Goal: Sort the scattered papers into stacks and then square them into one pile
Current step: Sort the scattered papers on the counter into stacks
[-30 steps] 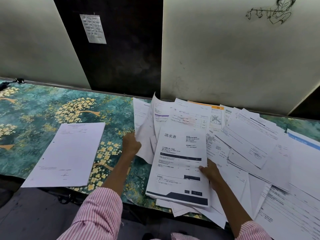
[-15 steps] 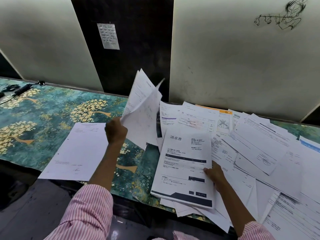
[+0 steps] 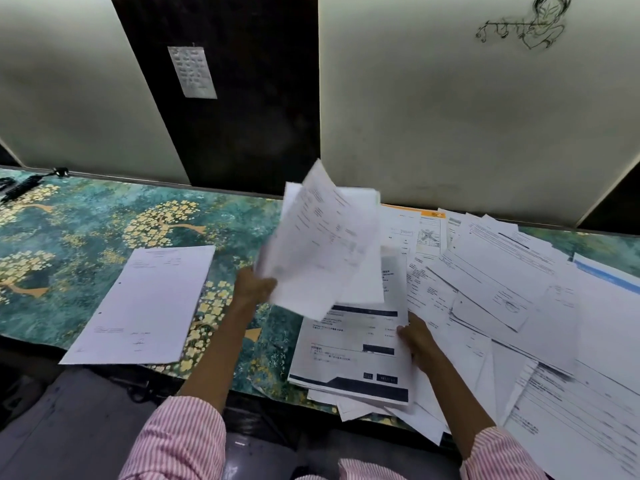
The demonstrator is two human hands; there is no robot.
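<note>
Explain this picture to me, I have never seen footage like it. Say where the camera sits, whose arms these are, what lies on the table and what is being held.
No machine here: a person wears a wide-angle camera on the head, so you look down along their own arms. The left hand grips a few loose sheets raised above the table, which has a green cloth with golden trees. The right hand touches the right edge of a printed form with dark bands; whether it grips it is unclear. Left of the arms lies a white stack; to the right, many overlapping papers are spread out.
</note>
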